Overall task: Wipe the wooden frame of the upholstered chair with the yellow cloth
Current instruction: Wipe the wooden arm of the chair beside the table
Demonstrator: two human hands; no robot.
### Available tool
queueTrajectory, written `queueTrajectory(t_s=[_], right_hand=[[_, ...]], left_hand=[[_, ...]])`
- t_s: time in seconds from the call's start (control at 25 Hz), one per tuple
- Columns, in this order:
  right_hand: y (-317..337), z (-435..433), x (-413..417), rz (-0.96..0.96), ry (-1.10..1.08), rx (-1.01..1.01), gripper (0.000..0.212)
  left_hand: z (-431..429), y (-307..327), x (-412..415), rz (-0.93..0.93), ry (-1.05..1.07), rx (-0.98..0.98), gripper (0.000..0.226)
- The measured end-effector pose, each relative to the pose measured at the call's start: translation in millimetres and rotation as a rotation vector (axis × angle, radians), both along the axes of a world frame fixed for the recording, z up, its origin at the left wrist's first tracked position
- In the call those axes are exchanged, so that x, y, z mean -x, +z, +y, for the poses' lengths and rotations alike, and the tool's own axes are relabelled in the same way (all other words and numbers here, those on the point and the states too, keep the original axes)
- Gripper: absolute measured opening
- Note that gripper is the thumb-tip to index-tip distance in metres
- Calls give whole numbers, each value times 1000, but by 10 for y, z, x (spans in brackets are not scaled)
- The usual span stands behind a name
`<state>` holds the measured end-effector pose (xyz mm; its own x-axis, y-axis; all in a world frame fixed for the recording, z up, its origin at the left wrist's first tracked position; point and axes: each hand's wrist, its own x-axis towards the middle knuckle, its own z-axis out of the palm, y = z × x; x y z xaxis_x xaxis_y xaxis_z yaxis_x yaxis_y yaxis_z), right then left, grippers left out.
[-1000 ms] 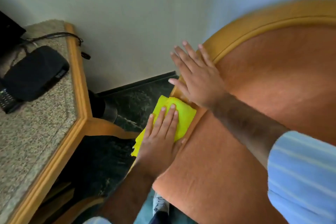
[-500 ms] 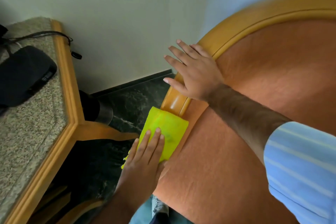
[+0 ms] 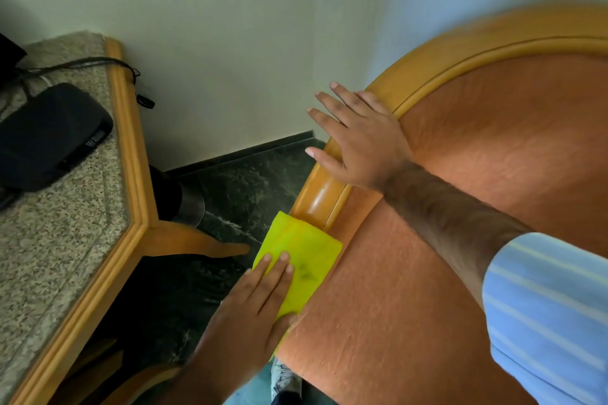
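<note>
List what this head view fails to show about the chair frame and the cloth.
- Wooden frame under the yellow cloth: hidden by the cloth and left hand.
- Frame beneath the right hand: covered by the palm.
- Top of the chair back: cut off by the right edge and blurred.
- Cloth's underside: faces away.
- Chair legs: hidden by the orange upholstery.

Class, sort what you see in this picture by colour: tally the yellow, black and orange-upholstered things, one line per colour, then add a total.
Yellow: 1, the yellow cloth under the left hand.
Black: 2, the black box and the black cable on the granite table.
Orange upholstery: 1, the chair, steadied by the right hand.
Total: 4
</note>
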<state>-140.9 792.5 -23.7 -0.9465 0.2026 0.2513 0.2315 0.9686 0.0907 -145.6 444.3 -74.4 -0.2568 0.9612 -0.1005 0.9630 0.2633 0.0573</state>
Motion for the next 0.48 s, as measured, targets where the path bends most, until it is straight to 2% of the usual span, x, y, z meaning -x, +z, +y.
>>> queueTrajectory(t_s=[0.24, 0.4, 0.48], right_hand=[[-30, 29, -2, 22, 13, -18, 67], [-4, 22, 13, -34, 10, -15, 69], [12, 13, 15, -44, 5, -3, 70]], left_hand=[[658, 14, 55, 30, 52, -45, 69], [132, -12, 85, 63, -115, -28, 66], [-175, 22, 48, 56, -132, -24, 64]])
